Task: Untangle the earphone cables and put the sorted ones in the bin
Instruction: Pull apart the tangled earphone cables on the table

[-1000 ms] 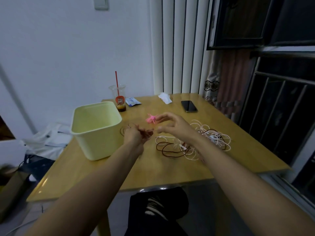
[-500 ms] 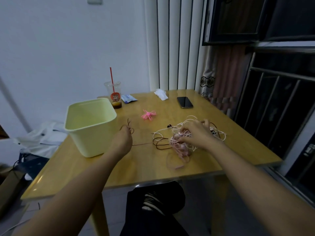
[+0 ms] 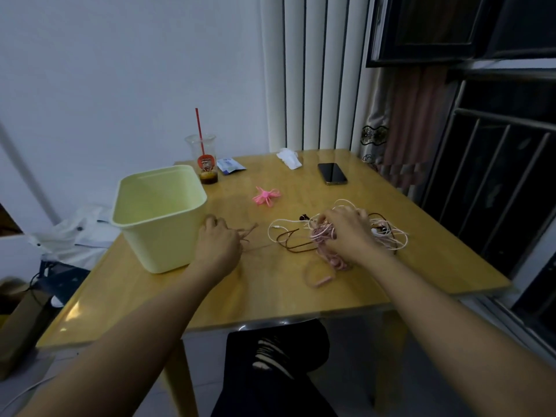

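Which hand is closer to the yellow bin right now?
Left. The left hand, holding a brown cable, sits just beside the bin; the right hand is farther off, gripping the cable tangle.

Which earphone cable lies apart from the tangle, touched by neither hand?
The bright pink bundle, alone mid-table; the left hand holds the brown cable, the right hand the tangle.

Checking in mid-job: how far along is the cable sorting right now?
Done: one bright pink cable lies coiled on the table, not in the bin, whose visible inside shows no cables. In hand: the left hand holds a brown cable; the right hand grips the tangle of white, brown and pale pink cables. Left: separating that tangle and binning everything.
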`<move>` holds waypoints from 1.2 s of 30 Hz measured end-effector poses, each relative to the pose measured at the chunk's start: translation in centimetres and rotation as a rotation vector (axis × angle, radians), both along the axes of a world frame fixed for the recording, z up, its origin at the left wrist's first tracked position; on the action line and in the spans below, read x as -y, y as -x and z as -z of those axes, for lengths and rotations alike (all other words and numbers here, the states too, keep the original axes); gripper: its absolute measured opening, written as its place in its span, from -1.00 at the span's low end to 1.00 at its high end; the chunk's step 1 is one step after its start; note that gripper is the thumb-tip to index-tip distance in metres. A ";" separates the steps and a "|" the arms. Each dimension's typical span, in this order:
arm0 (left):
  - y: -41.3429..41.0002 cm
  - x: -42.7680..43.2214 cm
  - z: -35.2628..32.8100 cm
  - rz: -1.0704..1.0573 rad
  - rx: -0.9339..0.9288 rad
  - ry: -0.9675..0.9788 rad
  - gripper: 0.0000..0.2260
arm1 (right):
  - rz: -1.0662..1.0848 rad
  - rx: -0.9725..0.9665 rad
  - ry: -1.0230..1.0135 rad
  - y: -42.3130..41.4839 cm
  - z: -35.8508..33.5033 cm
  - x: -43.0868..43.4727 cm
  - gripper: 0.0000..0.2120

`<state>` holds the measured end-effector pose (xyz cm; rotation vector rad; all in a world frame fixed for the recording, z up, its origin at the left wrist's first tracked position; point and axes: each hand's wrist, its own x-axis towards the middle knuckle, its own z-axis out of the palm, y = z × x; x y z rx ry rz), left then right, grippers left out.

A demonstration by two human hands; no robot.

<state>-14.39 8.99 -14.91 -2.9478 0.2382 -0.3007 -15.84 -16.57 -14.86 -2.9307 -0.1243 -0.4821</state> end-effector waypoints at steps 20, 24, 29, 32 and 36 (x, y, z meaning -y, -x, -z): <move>-1.1 10.6 -0.8 0.362 -0.213 0.472 -0.79 | -0.023 -0.020 -0.197 -0.5 0.0 1.4 -0.69; -1.6 11.0 -1.4 0.367 -0.132 0.621 -0.81 | -0.008 0.005 -0.225 -0.7 -0.3 2.4 -0.53; -2.0 11.6 -2.5 0.348 -0.191 0.827 -0.83 | -0.325 -0.068 -0.384 -0.3 -1.3 2.1 -0.54; -1.9 11.7 -2.6 0.297 -0.250 1.000 -0.84 | -0.240 -0.029 -0.484 -0.3 -1.8 2.4 -0.76; -2.3 10.9 -3.2 0.163 -0.308 1.262 -0.84 | -0.145 0.108 -0.801 -0.2 -2.1 3.4 -0.84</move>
